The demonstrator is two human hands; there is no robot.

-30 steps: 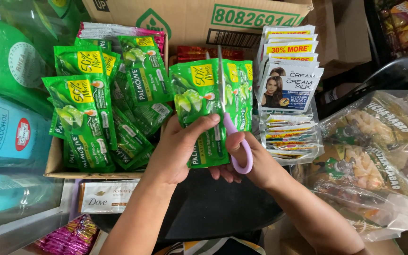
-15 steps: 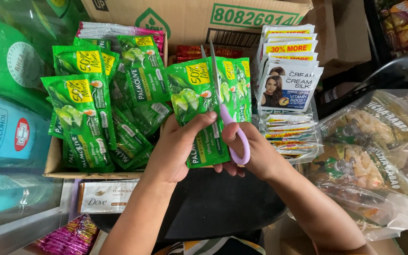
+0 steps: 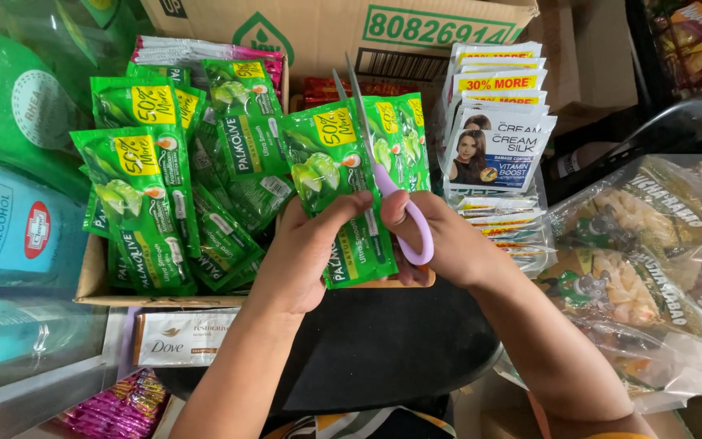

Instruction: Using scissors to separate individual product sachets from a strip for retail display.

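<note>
Two hands meet at the middle of my view, over the front edge of a cardboard tray [image 3: 91, 280]. Since half a second ago the scissors [image 3: 383, 183] have tilted a little, blades now leaning up and left along the joined green sachets [image 3: 351, 183], which sit slightly lower than before. My left hand [image 3: 302, 252] pinches that strip from the left, thumb across its front, fingers curled behind. My right hand [image 3: 440, 236] is closed through the lilac scissor handle, wrist bent inward, forearm running down to the lower right. The blades stand narrowly apart (the tips rise above the strip's top edge) along the seam between two sachets; I count two sachets in the held strip.

Left of it, more green sachets [image 3: 164, 187] lie heaped in the tray, roughly eight, though overlaps hide the true count. A stack of white sachets [image 3: 493, 150] stands just to the right, and clear bags of snacks [image 3: 643, 244] lie further right. One white soap box [image 3: 184, 337] lies below the tray.
</note>
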